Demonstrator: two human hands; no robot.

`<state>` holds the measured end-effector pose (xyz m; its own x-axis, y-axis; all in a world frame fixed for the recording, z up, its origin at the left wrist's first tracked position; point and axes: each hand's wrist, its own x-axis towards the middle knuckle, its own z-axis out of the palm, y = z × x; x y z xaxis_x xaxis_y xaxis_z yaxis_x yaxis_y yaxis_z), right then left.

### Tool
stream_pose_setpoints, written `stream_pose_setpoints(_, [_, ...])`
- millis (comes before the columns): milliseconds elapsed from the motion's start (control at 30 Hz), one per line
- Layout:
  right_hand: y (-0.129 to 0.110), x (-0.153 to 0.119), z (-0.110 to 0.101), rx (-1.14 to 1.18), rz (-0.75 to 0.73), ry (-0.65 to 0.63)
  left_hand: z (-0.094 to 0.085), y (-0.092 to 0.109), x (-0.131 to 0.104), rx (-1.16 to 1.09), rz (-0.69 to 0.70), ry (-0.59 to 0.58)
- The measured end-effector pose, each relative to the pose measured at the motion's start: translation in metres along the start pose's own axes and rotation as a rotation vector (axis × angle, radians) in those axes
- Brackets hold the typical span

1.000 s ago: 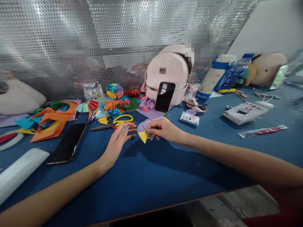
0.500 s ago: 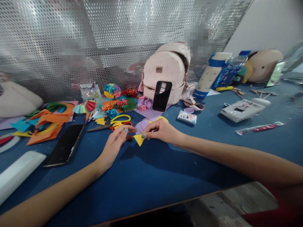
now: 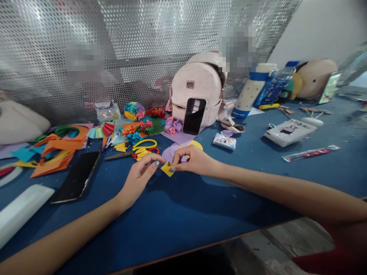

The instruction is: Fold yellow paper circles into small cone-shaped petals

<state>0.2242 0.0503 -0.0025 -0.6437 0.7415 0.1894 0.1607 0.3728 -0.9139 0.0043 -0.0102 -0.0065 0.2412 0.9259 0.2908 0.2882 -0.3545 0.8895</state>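
A small folded piece of yellow paper [image 3: 166, 170] is pinched between the thumb and fingers of my right hand [image 3: 192, 160]. Just left of it is my left hand [image 3: 140, 172], its thumb and forefinger apart near the paper's edge; whether a fingertip touches the paper I cannot tell. Beyond my right fingers lie purple paper circles [image 3: 169, 152] and a yellow paper circle [image 3: 197, 144], partly hidden. Scissors [image 3: 147, 143] with yellow handles rest behind my left hand, beside small folded yellow pieces [image 3: 120, 147].
A phone [image 3: 195, 116] leans upright on a pale backpack [image 3: 197, 82]. Another phone [image 3: 77, 177] lies flat at left, near orange paper scraps [image 3: 59, 149]. Folded paper flowers [image 3: 134, 110] stand at the back. A tissue pack [image 3: 224, 141], a bottle [image 3: 254, 91] and a white packet [image 3: 289, 132] are to the right.
The yellow paper has turned from a downward-pointing triangle to a squarer shape in my right fingers. My left thumb has come a little closer to it. The view has shifted slightly.
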Motion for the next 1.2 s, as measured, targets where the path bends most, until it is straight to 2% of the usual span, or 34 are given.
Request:
stream_pose_setpoints(233, [-0.001,-0.002,0.001,0.003,0.017,-0.049,0.002,-0.002,0.000,-0.057,0.068,-0.022])
stream_pose_setpoints(400, [-0.003,-0.003,0.006,-0.019,0.002,-0.078,0.003,-0.001,-0.002,0.096,0.140,-0.016])
stream_pose_setpoints(600, [-0.005,-0.004,0.010,-0.110,-0.042,-0.060,0.005,0.003,-0.004,0.174,0.164,0.013])
stream_pose_setpoints(800, [-0.010,-0.010,0.015,-0.391,-0.104,0.032,0.008,0.003,-0.005,0.274,0.167,-0.022])
stream_pose_setpoints(900, [-0.013,-0.011,0.017,-0.452,-0.123,0.046,0.009,0.004,-0.005,0.264,0.167,-0.052])
stream_pose_setpoints(1067, [-0.014,-0.012,0.017,-0.524,-0.148,0.033,0.009,0.006,-0.004,0.236,0.190,-0.097])
stream_pose_setpoints(1200, [-0.017,-0.013,0.013,-0.597,-0.132,-0.038,0.009,0.005,-0.004,0.253,0.220,-0.092])
